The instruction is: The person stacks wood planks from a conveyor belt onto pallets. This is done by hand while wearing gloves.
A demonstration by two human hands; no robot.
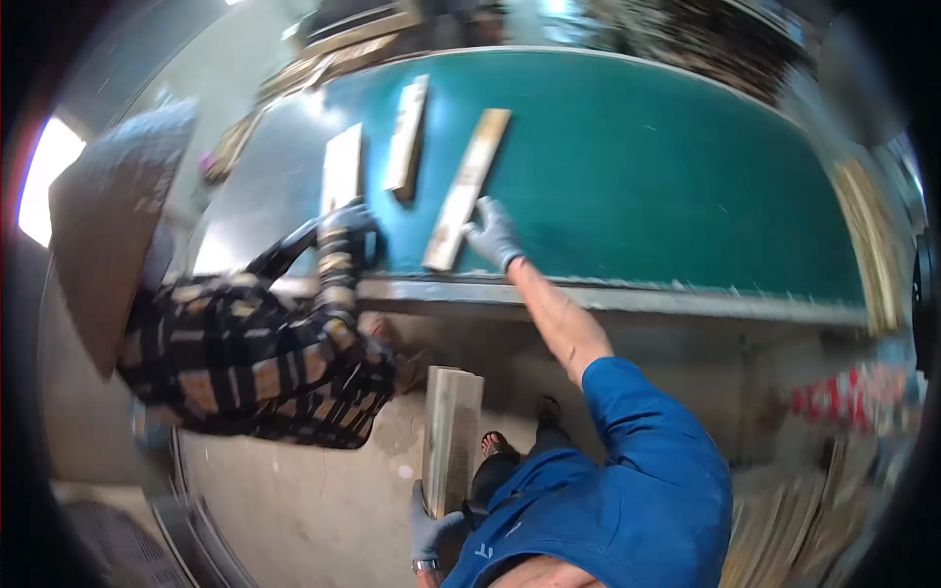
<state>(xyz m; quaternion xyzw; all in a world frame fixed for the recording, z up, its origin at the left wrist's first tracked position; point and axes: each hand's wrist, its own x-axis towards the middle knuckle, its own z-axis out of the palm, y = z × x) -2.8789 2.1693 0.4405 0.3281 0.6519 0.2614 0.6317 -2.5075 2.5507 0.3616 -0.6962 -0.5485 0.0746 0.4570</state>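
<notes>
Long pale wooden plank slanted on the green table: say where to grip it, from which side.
Probably its near end, from the front edge of the green table: the long pale wooden plank lies flat, narrow, that end nearest the edge, beside the grey-gloved right hand.

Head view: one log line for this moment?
right hand: touching plank on green table | left hand: gripping upright boards | co-worker's hand: on another plank

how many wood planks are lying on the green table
3 pale wooden planks on the green table: left one under a co-worker's gloved hand, middle one lying alone, right one touched by the person's right hand. Others may be hidden off-frame.
</notes>
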